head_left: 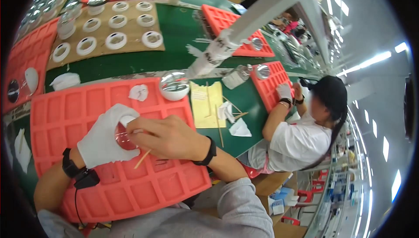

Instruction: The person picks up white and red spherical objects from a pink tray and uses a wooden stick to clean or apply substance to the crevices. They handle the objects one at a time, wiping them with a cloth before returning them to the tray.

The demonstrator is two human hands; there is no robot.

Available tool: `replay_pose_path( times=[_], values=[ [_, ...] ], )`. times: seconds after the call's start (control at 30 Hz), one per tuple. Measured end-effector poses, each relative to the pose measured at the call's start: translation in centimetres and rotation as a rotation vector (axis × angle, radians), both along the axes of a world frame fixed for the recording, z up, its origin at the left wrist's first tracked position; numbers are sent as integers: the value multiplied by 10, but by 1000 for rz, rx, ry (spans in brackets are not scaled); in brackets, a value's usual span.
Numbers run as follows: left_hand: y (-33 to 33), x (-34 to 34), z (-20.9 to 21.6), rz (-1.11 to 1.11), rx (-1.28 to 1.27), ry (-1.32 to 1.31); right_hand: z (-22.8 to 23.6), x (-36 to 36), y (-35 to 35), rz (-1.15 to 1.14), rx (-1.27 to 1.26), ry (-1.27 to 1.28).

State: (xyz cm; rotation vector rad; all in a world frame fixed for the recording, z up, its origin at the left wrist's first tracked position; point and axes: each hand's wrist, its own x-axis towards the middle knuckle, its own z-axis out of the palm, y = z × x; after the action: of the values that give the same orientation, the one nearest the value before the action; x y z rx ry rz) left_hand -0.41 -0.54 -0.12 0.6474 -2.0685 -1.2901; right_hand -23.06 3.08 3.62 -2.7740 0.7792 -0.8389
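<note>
Grey shirt (pixel 161 225) nearest. Over red tray (pixel 100 190): my left gloved fingers (pixel 117 112) wrapped round clear dome (pixel 124 137), bare right fingers (pixel 146 126) closed on stick (pixel 142 159) at dome's right side. Stick end juts near.

Bright light from white ceiling tubes (pixel 377 59), glare on a glossy dome (pixel 174 82), fisheye-bowed edges, black corners

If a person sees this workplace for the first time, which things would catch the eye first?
Probably the large red grid tray at lower left, over which the gloved left hand holds a shiny dome and the bare right hand a thin stick. Next, perhaps, the rows of white rings on brown cardboard at upper left.
</note>
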Motion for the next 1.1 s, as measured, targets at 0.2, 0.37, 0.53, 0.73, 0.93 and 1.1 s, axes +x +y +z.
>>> replay_pose_path(
  times=[0.2, 0.37, 0.53, 0.73, 0.93, 1.1],
  values=[
    [-1, -6, 11, 48, 172, -69, -8, -2, 5, -62, -77, 30],
    [1, -2, 8, 44, -27, -91, -16, 6, 11, -129, -211, 132],
    [3, -4, 10, 56, -10, -139, -19, 4, 15, -137, -322, 191],
    [2, -3, 11, 38, -54, -143, -17, 1, 17, -121, -299, 250],
    [0, -3, 8, 29, -81, -156, -13, -1, 22, -146, -270, 304],
    [-6, 5, 6, -32, -114, -146, -11, 1, 17, -150, -246, 253]
  ],
)
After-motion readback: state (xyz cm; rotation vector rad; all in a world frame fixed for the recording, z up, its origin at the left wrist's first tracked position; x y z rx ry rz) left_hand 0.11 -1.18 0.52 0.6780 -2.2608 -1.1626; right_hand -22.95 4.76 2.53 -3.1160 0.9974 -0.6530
